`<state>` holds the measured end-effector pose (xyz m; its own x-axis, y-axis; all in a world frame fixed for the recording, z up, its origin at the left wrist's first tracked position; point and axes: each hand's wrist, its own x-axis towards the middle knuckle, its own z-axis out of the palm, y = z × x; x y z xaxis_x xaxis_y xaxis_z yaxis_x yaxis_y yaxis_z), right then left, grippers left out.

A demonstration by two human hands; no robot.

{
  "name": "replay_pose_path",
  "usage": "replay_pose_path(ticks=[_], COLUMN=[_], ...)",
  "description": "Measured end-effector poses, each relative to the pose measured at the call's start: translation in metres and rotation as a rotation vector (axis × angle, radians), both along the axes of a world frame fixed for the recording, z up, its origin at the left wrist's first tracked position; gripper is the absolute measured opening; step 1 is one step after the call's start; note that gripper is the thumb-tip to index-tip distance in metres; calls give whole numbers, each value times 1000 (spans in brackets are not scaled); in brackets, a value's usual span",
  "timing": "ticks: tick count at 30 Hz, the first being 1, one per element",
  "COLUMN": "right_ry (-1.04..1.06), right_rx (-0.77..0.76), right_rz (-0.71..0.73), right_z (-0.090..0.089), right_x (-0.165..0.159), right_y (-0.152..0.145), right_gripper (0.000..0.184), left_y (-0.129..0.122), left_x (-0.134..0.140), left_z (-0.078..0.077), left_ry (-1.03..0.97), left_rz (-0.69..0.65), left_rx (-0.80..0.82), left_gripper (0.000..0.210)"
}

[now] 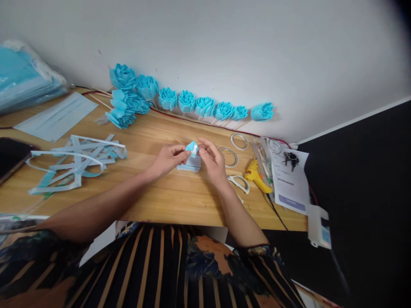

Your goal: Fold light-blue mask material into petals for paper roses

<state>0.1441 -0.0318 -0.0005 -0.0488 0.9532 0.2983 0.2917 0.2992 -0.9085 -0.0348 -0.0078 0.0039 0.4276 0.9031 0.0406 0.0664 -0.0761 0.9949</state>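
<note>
Between both hands, over the middle of the wooden table, is a small folded piece of blue-and-white fabric. My left hand pinches its left side between thumb and fingers. On the right side my right hand closes on it with thumb and index finger, the other fingers loosely curled. Directly beneath lies a small stack of pale blue cut squares, partly covered by the hands. White-handled scissors rest beside my right wrist.
Several blue fabric roses on sticks line the wall. Cut strips, a flat mask, a phone and bagged masks are left. Tape rolls, a yellow glue gun, paper and keys lie right.
</note>
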Motion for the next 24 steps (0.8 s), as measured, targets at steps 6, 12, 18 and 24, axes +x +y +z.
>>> replay_pose_path(ticks=[6,12,18,24], right_ry=[21,57,76,83], right_rx=[-21,-42,-33,-27], right_rz=[7,3,-23,-71], right_z=[-1,0,1,-2], right_x=[-5,-4,-3,-2], right_y=[0,-1,-1,0], right_gripper=[40,36,33,36], left_y=[0,1,0,0], left_x=[1,2,3,3], left_z=[-2,-5,-3,-4], left_ry=[25,45,63,31], left_rz=[-5,3,-4,6], left_rx=[64,92,68,66], left_gripper=[35,33,31,29])
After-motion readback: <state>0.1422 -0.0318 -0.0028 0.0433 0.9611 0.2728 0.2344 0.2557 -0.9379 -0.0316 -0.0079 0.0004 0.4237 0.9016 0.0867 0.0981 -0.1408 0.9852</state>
